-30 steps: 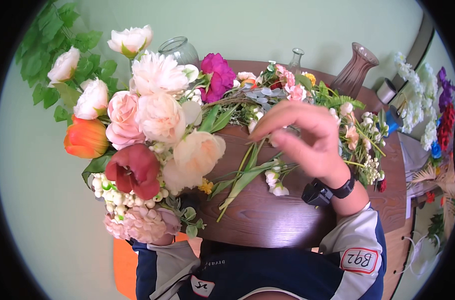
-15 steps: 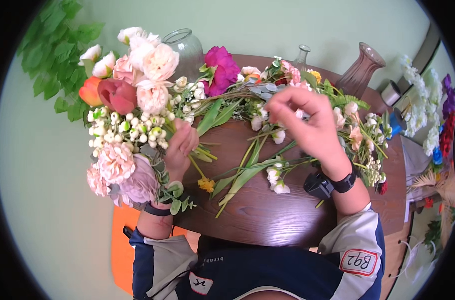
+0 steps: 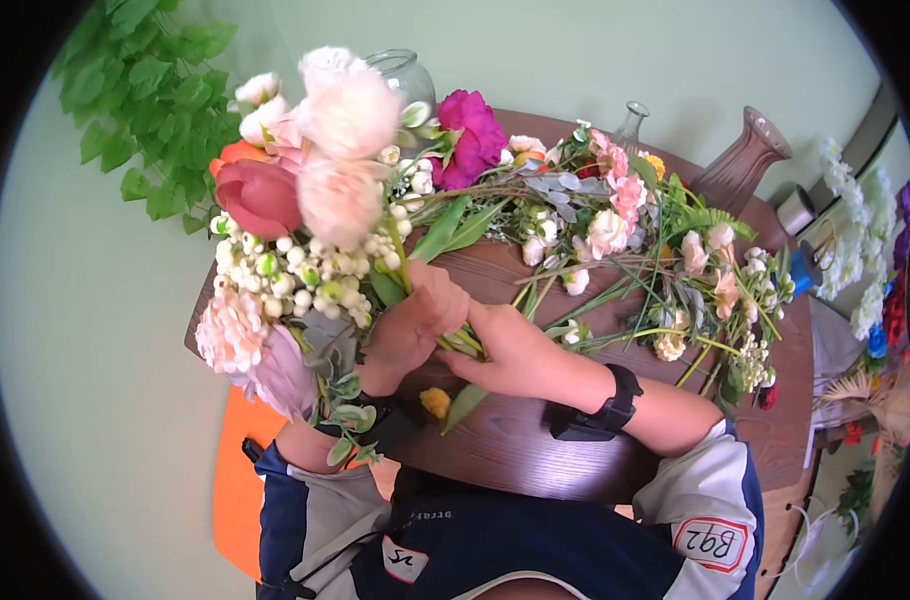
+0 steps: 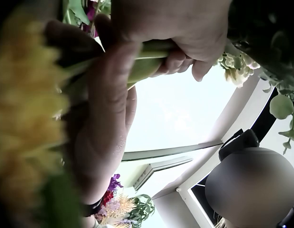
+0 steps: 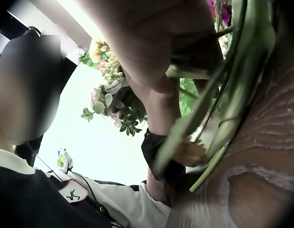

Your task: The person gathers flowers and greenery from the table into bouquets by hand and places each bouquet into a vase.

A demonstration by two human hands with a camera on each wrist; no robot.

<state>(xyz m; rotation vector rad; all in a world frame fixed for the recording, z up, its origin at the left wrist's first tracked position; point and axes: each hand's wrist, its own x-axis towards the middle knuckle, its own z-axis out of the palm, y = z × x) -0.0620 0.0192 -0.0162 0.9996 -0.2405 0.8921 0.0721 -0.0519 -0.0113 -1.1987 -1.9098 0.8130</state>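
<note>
My left hand [image 3: 415, 315] grips the stems of a large bouquet, whose blooms fan out up and to the left. In it are pale peach peonies [image 3: 347, 195], a dusky red tulip [image 3: 258, 197], white berries [image 3: 295, 275], a mauve rose [image 3: 280, 375] and eucalyptus leaves [image 3: 347, 415]. Just right of the left hand, my right hand [image 3: 520, 345] pinches the green stems [image 3: 465, 343], its fingertips close against the left hand. In the right wrist view, lower stems [image 5: 227, 128] run down over the wood. A small yellow flower [image 3: 435, 403] shows below the hands.
Loose artificial flowers and stems cover the back and right of the dark wooden table [image 3: 535, 440], among them a magenta bloom [image 3: 470, 140]. Behind stand a round glass jar [image 3: 403, 78], a small bottle [image 3: 630, 125] and a pinkish ribbed vase [image 3: 740, 165]. Leafy vines [image 3: 150, 90] hang at left.
The bouquet has tipped away from me and shifted slightly right, bringing my left hand into sight. My right hand, empty over the table before, has moved left and taken hold of the stems.
</note>
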